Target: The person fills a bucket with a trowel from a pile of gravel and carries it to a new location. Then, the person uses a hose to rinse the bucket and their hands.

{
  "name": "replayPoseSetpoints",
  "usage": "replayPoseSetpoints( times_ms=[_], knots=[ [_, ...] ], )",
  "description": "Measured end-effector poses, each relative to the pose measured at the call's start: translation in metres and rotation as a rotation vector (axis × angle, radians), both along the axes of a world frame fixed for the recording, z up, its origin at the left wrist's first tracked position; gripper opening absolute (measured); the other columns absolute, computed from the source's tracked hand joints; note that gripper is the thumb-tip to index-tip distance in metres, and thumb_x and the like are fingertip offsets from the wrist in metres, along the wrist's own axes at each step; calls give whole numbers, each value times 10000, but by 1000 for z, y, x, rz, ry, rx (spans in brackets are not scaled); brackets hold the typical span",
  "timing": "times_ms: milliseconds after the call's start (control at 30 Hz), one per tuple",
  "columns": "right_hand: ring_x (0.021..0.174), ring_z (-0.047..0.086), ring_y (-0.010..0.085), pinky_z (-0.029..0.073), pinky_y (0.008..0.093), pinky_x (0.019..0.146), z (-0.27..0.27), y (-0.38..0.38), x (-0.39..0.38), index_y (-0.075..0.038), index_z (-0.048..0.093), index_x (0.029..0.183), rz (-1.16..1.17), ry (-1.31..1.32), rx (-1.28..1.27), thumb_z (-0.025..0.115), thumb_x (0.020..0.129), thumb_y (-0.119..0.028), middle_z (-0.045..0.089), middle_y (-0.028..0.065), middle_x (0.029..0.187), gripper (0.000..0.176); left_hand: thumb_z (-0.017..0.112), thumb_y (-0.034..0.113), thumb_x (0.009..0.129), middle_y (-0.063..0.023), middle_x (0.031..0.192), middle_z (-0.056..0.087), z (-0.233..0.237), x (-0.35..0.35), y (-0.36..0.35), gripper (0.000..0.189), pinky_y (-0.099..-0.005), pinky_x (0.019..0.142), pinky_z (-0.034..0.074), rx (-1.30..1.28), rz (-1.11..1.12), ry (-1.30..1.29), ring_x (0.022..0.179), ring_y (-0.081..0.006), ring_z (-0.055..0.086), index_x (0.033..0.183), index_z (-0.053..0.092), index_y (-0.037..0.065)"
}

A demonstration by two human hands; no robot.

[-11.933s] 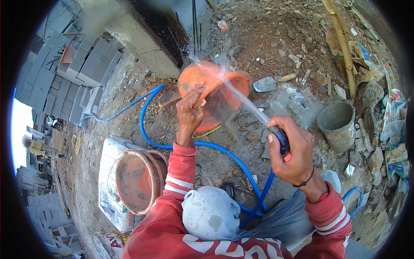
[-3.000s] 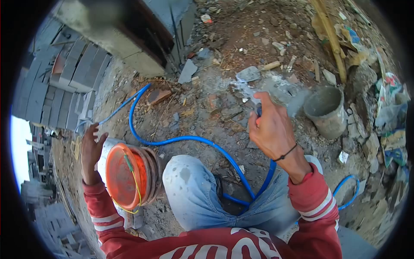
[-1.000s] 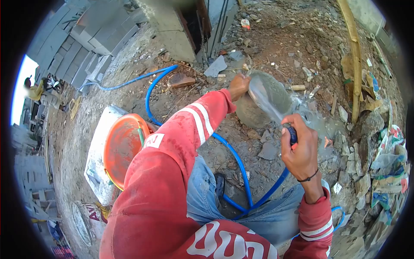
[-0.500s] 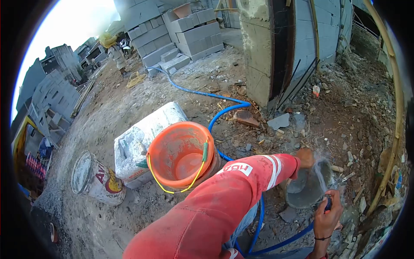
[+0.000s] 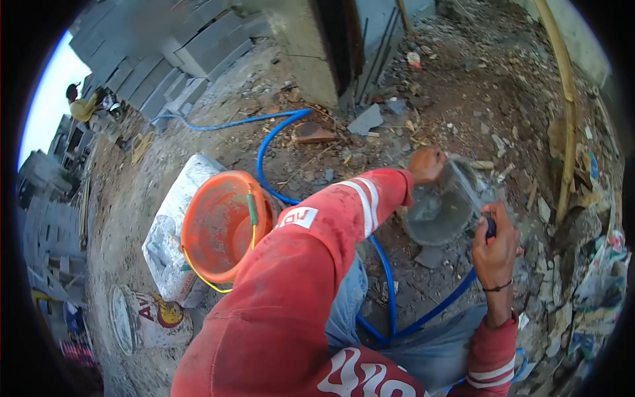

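My right hand (image 5: 497,255) is closed around a dark hose nozzle (image 5: 490,227) on the right. Water sprays from the nozzle into a grey, dirty bucket (image 5: 433,225) on the ground. My left hand (image 5: 426,165) grips the far-left rim of this bucket, which leans over with its mouth toward me; the fingertips are partly hidden. A blue hose (image 5: 442,308) runs along the ground toward my right hand.
An orange bucket (image 5: 206,231) with a yellow handle stands to the left beside a white sack (image 5: 169,225). A white paint pail (image 5: 155,324) sits nearer. Behind are concrete blocks (image 5: 149,79), a pillar (image 5: 304,59) and another person (image 5: 92,112). Rubble covers the right side.
The view has turned right and down, so things sit further left. The grey bucket remains gripped by my left hand while water keeps spraying from the nozzle.
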State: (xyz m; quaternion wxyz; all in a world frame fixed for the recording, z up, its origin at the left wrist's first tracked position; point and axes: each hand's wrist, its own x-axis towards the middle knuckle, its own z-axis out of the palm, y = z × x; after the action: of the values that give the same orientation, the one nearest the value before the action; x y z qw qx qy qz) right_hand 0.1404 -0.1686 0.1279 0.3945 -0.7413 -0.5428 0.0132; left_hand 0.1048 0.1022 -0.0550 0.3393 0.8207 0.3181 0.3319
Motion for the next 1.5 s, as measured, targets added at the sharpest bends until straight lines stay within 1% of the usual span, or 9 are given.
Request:
replayPoseSetpoints(
  times_ms=[167,400,633,700,1000,1067,1333,1400,1500],
  knots=[
    [596,631,383,465,406,558,6,-4,-2,-34,597,1067,39,89,-42,623,878,11,639,205,753,196,511,332,983,-254,972,725,1,9,10,385,-495,843,520,-161,73,62,947,-423,703,1005,731,17],
    [685,656,441,498,426,592,7,-3,-6,-29,593,1056,107,165,-30,644,841,5,651,237,779,224,521,330,978,-232,893,715,-7,9,11,388,-476,792,505,-210,79,47,871,-369,712,933,715,-3],
    [695,669,448,491,461,600,5,-6,9,-7,587,1026,-62,129,-30,621,879,3,639,258,741,151,543,493,1000,-230,1059,722,25,-4,-16,495,-576,857,482,-96,109,2,989,-437,690,1251,623,75],
    [686,672,443,488,465,601,7,-9,14,-3,588,1023,-123,112,-61,619,890,-4,634,261,727,136,557,500,990,-201,1120,719,24,-9,-17,508,-574,882,489,271,42,94,998,-434,691,1293,592,93],
    [653,673,430,484,470,591,8,-14,15,-5,604,1027,-61,142,-126,626,900,-44,627,244,680,135,597,421,966,-224,1134,710,26,1,-9,451,-537,880,530,220,-90,367,1045,-446,674,1253,649,77],
    [484,532,246,395,383,510,2,-14,12,-47,616,1022,140,185,-53,632,915,-37,518,127,583,109,606,418,962,-224,1116,716,23,3,-4,446,-538,875,530,210,-109,328,1030,-444,679,1241,653,73],
    [520,570,332,429,407,534,-6,-13,0,-37,597,1029,284,109,-109,624,903,-21,563,168,634,130,692,406,839,-230,1018,739,19,-12,34,473,-523,841,537,187,-96,385,939,-433,709,1151,683,52],
    [523,577,333,431,408,536,-8,-11,0,-36,596,1025,294,56,-93,623,901,-19,566,175,636,128,690,356,769,-245,925,741,19,-15,41,390,-511,830,548,20,29,407,914,-455,704,1004,711,46],
    [618,637,431,472,501,570,-4,-10,3,-38,597,1031,217,164,-90,635,851,-8,607,206,650,186,693,383,759,-245,936,742,17,-25,50,421,-500,830,550,-72,35,422,911,-443,711,1008,719,44]
  ],
)
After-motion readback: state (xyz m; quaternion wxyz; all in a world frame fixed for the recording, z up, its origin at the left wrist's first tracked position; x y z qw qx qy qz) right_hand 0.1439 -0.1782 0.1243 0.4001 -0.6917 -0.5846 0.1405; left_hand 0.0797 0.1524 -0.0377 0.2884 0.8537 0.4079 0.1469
